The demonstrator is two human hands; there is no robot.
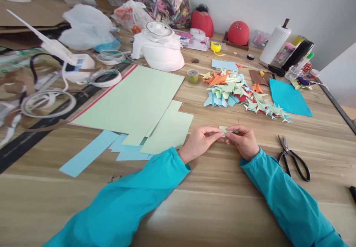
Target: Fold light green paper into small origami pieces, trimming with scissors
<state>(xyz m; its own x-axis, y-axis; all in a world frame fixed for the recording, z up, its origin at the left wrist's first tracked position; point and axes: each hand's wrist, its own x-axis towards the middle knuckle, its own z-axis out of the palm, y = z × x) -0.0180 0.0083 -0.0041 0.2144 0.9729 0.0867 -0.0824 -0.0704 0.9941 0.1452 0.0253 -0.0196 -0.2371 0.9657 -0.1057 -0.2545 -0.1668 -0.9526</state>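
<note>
Between my two hands is a small folded piece of pale green paper (224, 129). My left hand (200, 142) pinches its left side between thumb and fingers. On the other side, my right hand (244, 140) grips it the same way, and its fingers hide part of the fold. Beyond them lies a heap of folded paper cranes (226, 87) in green, orange, blue and red. Black-handled scissors (292, 158) rest to the right of my right hand, blades slightly parted. Left of my left hand are pale green paper sheets (130, 99) and cut blue strips (89, 153).
A spool of thread (193, 76) stands by the cranes, with a turquoise sheet (289, 97) to their right. Rolls of tape (104, 77) and a white glue gun (59, 52) crowd the left. Bags, red domes (238, 33) and a white bottle (274, 44) line the back.
</note>
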